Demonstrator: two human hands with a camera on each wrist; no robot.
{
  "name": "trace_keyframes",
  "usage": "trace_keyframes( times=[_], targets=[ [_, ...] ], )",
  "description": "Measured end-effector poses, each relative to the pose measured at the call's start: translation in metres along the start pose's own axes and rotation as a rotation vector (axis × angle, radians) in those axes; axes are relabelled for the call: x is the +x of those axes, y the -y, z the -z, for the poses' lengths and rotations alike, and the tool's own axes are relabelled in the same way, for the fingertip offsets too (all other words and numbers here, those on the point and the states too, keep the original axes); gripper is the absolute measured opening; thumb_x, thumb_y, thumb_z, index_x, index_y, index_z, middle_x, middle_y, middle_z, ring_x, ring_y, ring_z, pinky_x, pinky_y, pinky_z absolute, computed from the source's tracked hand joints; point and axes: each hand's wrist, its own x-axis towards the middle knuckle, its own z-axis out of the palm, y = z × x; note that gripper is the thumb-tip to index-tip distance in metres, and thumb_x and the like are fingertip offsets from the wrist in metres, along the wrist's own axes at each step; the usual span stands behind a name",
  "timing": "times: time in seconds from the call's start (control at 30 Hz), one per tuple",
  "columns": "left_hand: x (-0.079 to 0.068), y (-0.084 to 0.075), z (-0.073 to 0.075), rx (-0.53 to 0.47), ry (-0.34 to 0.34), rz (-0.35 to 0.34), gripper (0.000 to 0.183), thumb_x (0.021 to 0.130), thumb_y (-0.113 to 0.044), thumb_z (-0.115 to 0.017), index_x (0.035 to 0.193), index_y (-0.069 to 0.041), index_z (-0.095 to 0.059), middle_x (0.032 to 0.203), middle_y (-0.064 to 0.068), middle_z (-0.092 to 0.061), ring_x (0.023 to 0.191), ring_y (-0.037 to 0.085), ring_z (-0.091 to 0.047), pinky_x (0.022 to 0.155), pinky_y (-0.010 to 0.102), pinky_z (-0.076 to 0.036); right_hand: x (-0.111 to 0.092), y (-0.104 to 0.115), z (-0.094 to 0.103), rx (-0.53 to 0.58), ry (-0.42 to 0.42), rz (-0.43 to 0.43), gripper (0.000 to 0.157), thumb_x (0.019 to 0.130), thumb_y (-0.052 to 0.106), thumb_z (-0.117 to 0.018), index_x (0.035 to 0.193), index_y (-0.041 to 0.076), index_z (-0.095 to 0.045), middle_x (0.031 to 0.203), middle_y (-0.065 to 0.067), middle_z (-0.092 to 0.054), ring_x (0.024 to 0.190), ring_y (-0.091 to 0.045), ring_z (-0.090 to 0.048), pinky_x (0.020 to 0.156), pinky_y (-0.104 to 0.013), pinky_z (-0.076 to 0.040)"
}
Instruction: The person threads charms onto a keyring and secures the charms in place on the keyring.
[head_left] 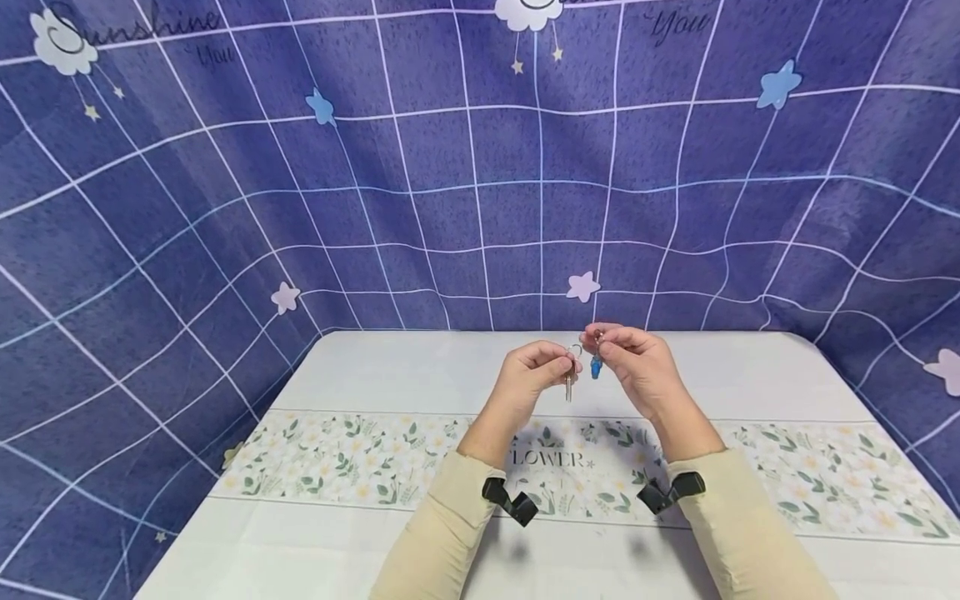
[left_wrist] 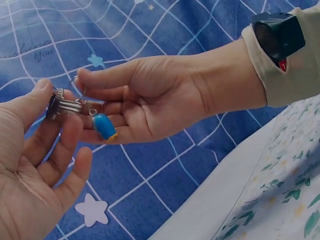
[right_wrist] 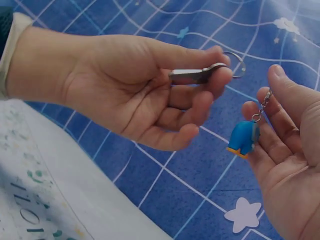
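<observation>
Over the far part of the table, my left hand (head_left: 531, 373) pinches metal keys (right_wrist: 192, 75) between thumb and fingers. A thin metal split ring (right_wrist: 242, 64) sticks out past those fingertips. Close beside it, my right hand (head_left: 643, 367) pinches the short chain (right_wrist: 266, 100) of a blue charm (right_wrist: 243, 137). The charm has yellow feet like a penguin's and dangles below the fingers. In the left wrist view the keys (left_wrist: 67, 106) appear right by the charm (left_wrist: 103, 126). Whether the chain and the ring are linked, I cannot tell.
Below the hands lies a white table (head_left: 360, 367) with a floral printed band (head_left: 337, 458) across it. A blue gridded curtain (head_left: 420, 217) with stars hangs behind and at the sides. Both wrists carry small black cameras (head_left: 510, 500).
</observation>
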Motion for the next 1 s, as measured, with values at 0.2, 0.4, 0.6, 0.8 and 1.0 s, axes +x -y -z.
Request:
trace_keyframes(
  times=[0.2,0.4,0.6,0.8,1.0],
  targets=[
    [0.001,-0.007,0.000,0.030,0.007,-0.035,0.026,0.097,0.006,-0.058,0.090,-0.017,-0.068,0.085,-0.008,-0.072,0.082,0.008,-0.068,0.080,0.027,-0.056,0.000,-0.001,-0.005,-0.067,0.019,0.009,0.031,0.094,-0.016,-0.057,0.093,0.008,-0.075,0.112,-0.007,-0.071,0.105,-0.020,-0.071,0.099,-0.033,-0.052],
    [0.000,-0.013,0.002,0.062,0.011,-0.048,0.025,0.099,0.002,-0.058,0.089,-0.019,-0.067,0.084,-0.008,-0.072,0.083,0.009,-0.067,0.080,0.028,-0.055,0.000,0.001,-0.012,-0.143,0.005,-0.012,0.028,0.093,-0.016,-0.059,0.092,0.008,-0.074,0.112,-0.005,-0.071,0.104,-0.018,-0.071,0.098,-0.032,-0.052],
    [0.000,-0.014,0.004,0.066,0.031,-0.046,0.021,0.100,0.001,-0.058,0.090,-0.015,-0.067,0.083,-0.007,-0.072,0.082,0.010,-0.066,0.079,0.027,-0.054,0.001,0.000,-0.016,-0.224,-0.004,-0.029,0.030,0.091,-0.016,-0.062,0.091,0.011,-0.075,0.111,-0.001,-0.072,0.105,-0.015,-0.070,0.095,-0.030,-0.054],
    [-0.001,-0.011,0.003,0.054,0.025,-0.030,0.023,0.100,0.002,-0.058,0.088,-0.016,-0.065,0.080,-0.008,-0.070,0.078,0.009,-0.064,0.079,0.027,-0.054,0.000,0.000,-0.017,-0.315,-0.019,-0.024,0.013,0.088,-0.008,-0.071,0.089,0.004,-0.074,0.108,-0.001,-0.072,0.100,-0.015,-0.069,0.086,-0.025,-0.055],
    [-0.002,-0.007,0.004,0.053,0.009,-0.009,0.022,0.101,-0.002,-0.058,0.085,-0.016,-0.064,0.077,-0.007,-0.068,0.075,0.011,-0.061,0.077,0.027,-0.050,-0.002,-0.001,-0.017,-0.351,-0.009,-0.027,0.011,0.088,-0.009,-0.070,0.090,0.001,-0.073,0.109,0.000,-0.072,0.097,-0.014,-0.069,0.082,-0.024,-0.056]
  ],
)
